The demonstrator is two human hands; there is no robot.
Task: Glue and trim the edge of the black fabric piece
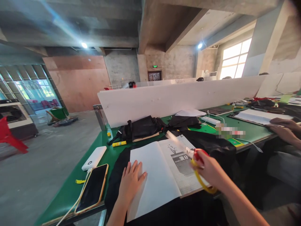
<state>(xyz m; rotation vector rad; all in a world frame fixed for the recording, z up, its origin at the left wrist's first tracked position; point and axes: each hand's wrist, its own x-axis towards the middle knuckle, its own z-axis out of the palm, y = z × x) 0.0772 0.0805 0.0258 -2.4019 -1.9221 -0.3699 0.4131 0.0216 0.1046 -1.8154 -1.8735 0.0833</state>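
Evidently, the green counter (70, 191) is shared by many things. Along its left side, a white power bank (94, 158) is set just beyond a phone (92, 187) in a yellowish case, and a white cable (81, 196) is run past the phone's edge. Beside them a small yellow piece (80, 181) is seen. Farther back, a yellow tube (119, 143) is laid near a small bottle (109, 131), and dark bundled fabric (147, 127) is heaped before the long white partition (176, 97), by which the far edge is closed off. At the right, another person's hands (283, 125) are rested at white sheets (258, 116), well apart from the work in front.

Black cloth (162, 212) is spread beneath an open booklet (148, 179), which is placed in the middle — its left page blank, its right page printed in grey. The blank page is pressed by the left hand (131, 182), laid palm down with the fingers apart and slightly spread. Over the printed page, scissors (188, 151) with red and yellow handles are gripped by the right hand (210, 169), whose fingers are clamped around the handles. The blades are pointed up and to the left, away from the body — too blurred for their opening to be told.
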